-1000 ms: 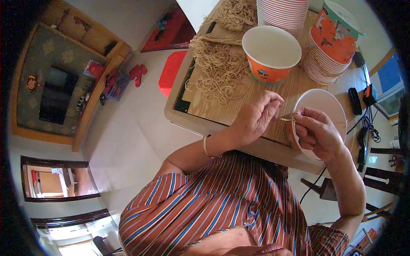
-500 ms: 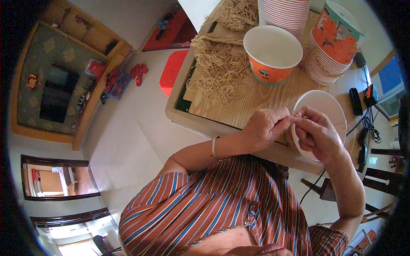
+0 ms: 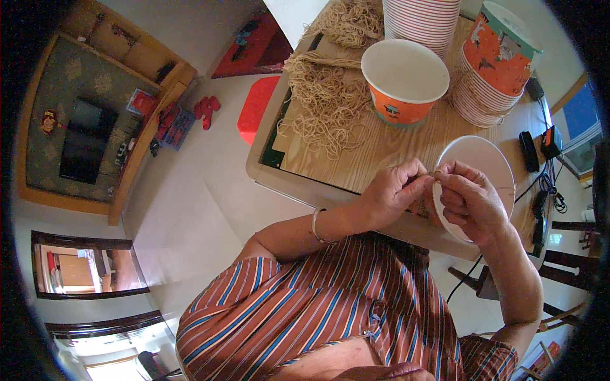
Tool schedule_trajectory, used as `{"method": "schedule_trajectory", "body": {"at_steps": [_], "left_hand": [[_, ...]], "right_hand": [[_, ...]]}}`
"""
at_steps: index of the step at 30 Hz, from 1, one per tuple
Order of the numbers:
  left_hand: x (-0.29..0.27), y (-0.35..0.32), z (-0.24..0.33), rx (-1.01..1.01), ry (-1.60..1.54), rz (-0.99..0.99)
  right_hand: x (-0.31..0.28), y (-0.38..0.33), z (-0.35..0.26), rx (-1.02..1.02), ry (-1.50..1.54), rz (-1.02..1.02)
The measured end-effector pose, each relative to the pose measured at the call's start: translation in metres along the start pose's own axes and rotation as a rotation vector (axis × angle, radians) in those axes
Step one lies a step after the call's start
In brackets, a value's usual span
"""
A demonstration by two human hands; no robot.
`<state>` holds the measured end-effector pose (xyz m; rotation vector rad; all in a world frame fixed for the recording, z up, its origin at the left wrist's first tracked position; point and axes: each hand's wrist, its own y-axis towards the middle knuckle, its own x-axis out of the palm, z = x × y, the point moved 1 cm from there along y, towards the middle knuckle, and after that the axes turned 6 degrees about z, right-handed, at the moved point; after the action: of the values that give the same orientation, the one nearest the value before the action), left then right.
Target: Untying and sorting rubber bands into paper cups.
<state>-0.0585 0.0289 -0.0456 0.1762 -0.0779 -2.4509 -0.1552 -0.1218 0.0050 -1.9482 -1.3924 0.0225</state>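
Observation:
My left hand (image 3: 395, 193) and my right hand (image 3: 471, 200) meet fingertip to fingertip over the near-left rim of a white paper bucket (image 3: 486, 166). Thumb and forefinger of each hand are pinched together. What lies in the pinch is too small to make out. The bucket is tilted at the table's near edge, its mouth facing up, and my right hand covers part of it. Beyond my hands, another paper bucket (image 3: 406, 113), orange outside and white inside, stands upright. Tangled beige string (image 3: 330, 101) lies in heaps to its left.
A tall stack of paper buckets (image 3: 422, 25) rises behind the upright one. Farther right stands an upside-down stack of orange buckets (image 3: 499, 54). Black cables (image 3: 551, 184) and small black devices line the table's right side. A red stool (image 3: 257, 108) is beside the table's left edge.
My joined fingertips have shifted very slightly left, still pinched together. The buckets and string stay where they were.

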Motion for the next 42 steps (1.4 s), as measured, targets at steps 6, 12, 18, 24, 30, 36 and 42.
{"method": "schedule_trajectory", "body": {"at_steps": [6, 12, 18, 24, 30, 36, 42], "left_hand": [[-0.009, 0.007, -0.005, -0.293, -0.373, -0.241], [-0.013, 0.01, -0.005, -0.345, -0.548, -0.3], [-0.019, 0.012, -0.005, -0.334, -0.563, -0.238], [-0.021, 0.01, -0.005, -0.126, -0.37, -0.164], [-0.023, 0.008, 0.007, 0.099, -0.036, -0.062], [-0.02, 0.007, 0.008, 0.228, -0.008, -0.02], [-0.019, 0.012, 0.005, 0.374, 0.133, 0.029]], "right_hand": [[0.004, -0.003, -0.002, 0.001, 0.03, -0.005], [0.003, -0.001, 0.0, 0.008, 0.036, -0.031], [0.0, 0.002, 0.001, -0.005, -0.005, -0.046], [0.0, 0.001, 0.0, -0.055, -0.055, 0.037], [0.003, -0.001, -0.001, -0.077, -0.166, 0.189], [0.004, -0.002, 0.0, -0.081, -0.19, 0.187], [0.012, -0.005, -0.001, -0.177, -0.354, 0.212]]}}
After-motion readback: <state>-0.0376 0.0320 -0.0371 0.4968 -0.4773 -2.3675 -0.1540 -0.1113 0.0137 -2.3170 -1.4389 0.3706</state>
